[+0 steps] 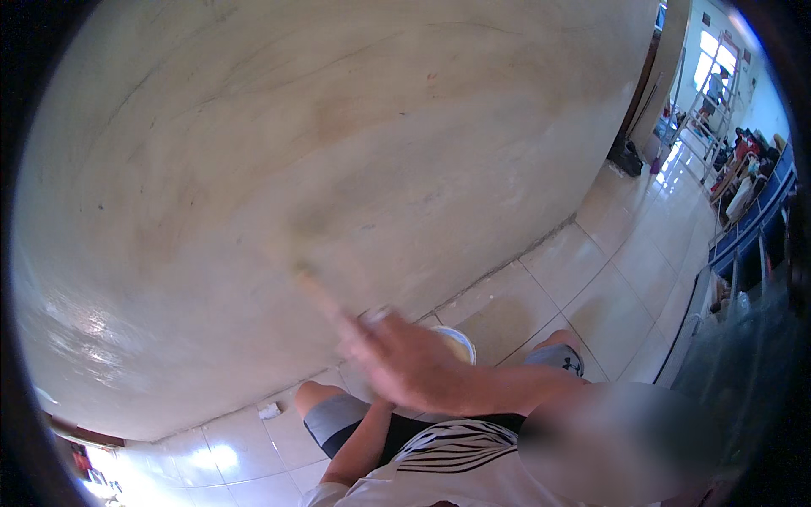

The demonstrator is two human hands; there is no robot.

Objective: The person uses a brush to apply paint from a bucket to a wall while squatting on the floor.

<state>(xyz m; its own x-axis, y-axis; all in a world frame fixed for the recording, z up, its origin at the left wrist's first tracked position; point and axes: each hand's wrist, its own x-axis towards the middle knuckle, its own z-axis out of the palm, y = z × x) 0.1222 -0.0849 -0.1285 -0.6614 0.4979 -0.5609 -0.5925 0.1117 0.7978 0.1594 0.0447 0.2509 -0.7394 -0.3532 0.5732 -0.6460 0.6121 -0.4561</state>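
My right hand (405, 361) is closed on the pale handle of what looks like a paintbrush (315, 293), blurred by motion. Its greenish, smeared head points at the plastered wall (393, 158); whether it touches cannot be told. The wall is beige-grey, with brownish patches, dark scratches and a wet-looking shine at lower left. Partly behind my right hand stands a small bucket (472, 350) with a white and blue rim and pale yellowish contents. My left forearm (364, 437) reaches between my knees, and its hand is mostly hidden behind my right hand.
Glossy floor tiles (564, 260) meet the wall's base. A small white object (270, 410) lies near my left knee. At far right are a metal scaffold (709, 108) with a person by it, piled belongings (744, 168), and a blue bench-like frame (754, 222). A black bag (627, 158) sits by a doorway.
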